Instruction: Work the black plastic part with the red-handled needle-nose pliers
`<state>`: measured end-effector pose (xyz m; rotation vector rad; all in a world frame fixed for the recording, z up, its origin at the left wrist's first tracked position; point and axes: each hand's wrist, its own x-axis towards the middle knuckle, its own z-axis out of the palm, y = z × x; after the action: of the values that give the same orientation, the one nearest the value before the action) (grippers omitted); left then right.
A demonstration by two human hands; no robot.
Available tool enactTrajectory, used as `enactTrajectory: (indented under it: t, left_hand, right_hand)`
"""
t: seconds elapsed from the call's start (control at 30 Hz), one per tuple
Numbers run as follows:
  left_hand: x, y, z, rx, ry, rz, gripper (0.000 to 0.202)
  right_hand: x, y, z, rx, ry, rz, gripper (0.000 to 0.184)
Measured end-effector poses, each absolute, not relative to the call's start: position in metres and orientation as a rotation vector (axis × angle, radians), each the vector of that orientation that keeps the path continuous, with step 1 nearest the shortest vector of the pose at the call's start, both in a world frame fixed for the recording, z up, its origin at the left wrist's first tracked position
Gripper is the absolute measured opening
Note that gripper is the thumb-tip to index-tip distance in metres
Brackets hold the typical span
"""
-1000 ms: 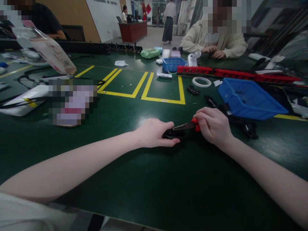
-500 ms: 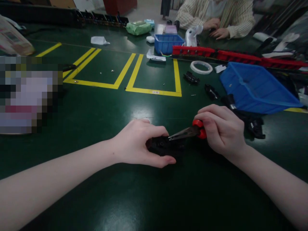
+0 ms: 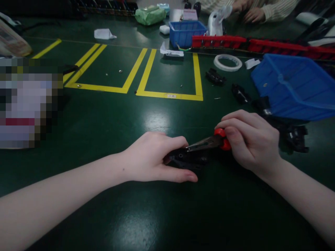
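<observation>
My left hand is closed around a black plastic part on the green table, thumb on the near side and fingers on the far side. A small round hole shows in the top of that part. Needle-nose pliers with red handles are gripped in my right hand. Their jaws point left, and the tips meet the upper edge of the black part, close to my left index finger. Whether the tips pinch anything small cannot be made out.
Black parts lie along the right, beside a tilted blue bin. Behind them are a tape roll, a red strip rack and a small blue basket. Yellow tape marks the table. Another person's hands are across it.
The camera view has tipped down and shifted slightly. Both hands, the black part and the pliers keep nearly the same arrangement, the plier tips still at the part's upper edge.
</observation>
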<state>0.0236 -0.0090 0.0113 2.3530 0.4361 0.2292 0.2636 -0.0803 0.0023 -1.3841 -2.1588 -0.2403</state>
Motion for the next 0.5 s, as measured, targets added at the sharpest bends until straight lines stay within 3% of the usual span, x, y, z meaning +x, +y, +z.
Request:
enactTrajectory:
  t: [0.5]
  left_hand:
    - [0.022,-0.014,0.004,2.788,0.479,0.404,0.052]
  right_hand:
    - [0.278,-0.072,-0.001,-1.454,-2.107,-0.285,0.023]
